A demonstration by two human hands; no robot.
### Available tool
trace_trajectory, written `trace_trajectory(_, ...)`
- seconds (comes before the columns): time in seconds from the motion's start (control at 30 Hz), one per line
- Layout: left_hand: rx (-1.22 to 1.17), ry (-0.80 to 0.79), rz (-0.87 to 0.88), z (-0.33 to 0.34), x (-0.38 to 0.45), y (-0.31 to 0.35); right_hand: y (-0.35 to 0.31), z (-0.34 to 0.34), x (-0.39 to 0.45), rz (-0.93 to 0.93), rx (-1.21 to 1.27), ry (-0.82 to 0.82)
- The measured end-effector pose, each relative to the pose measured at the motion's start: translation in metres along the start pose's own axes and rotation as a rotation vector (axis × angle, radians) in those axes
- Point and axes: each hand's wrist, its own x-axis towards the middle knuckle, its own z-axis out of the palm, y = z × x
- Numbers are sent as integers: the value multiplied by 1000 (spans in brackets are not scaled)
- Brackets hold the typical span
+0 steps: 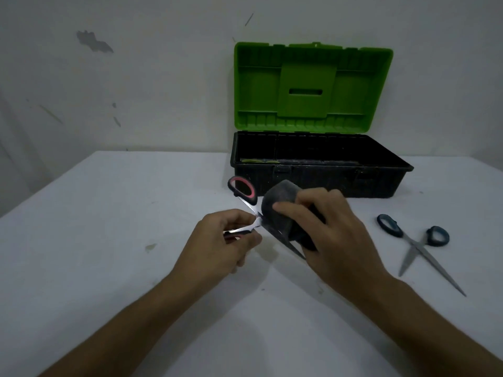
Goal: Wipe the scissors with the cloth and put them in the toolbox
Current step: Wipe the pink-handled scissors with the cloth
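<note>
Left hand [227, 236] clenched in a grip on one handle of the red-handled scissors [246, 198], blades spread, other handle loop up and free. Right hand [325, 227] closed around the dark cloth [277, 210], cloth folded over one blade, tip poking out below. Held just above the white counter [109, 240]. Beyond, near: toolbox [321, 172], green lid raised. Right of hands, apart: blue-handled scissors [419, 244], flat, open.

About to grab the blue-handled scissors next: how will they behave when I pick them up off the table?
The blue-handled scissors lie flat with blades spread, so they will probably pivot or swing shut when lifted by one loop. The long metal blades look stiff and pointed, so the tips may dip. They are unlikely to roll.
</note>
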Motion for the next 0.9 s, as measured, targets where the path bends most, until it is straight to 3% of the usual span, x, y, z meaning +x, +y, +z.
trace_trajectory(0.17,-30,1,31,-9,2,6,15,7,-6,-135,-63,20)
trace_trajectory(0.37,-69,33,-40,-18,6,3,40,-2,-9,93,-123,46)
trace_trajectory(0.47,-56,0,-48,-12,4,3,22,-3,-2,90,-27,87)
trace_trajectory(0.63,-105,-52,6,-12,1,7,7,5,1,69,52,-16)
trace_trajectory(0.83,-178,-63,-36,-21,6,6,38,-9,-7,296,-23,117)
trace_trajectory(0.9,-162,-58,-39,-18,6,6,28,-12,-4,249,40,133)
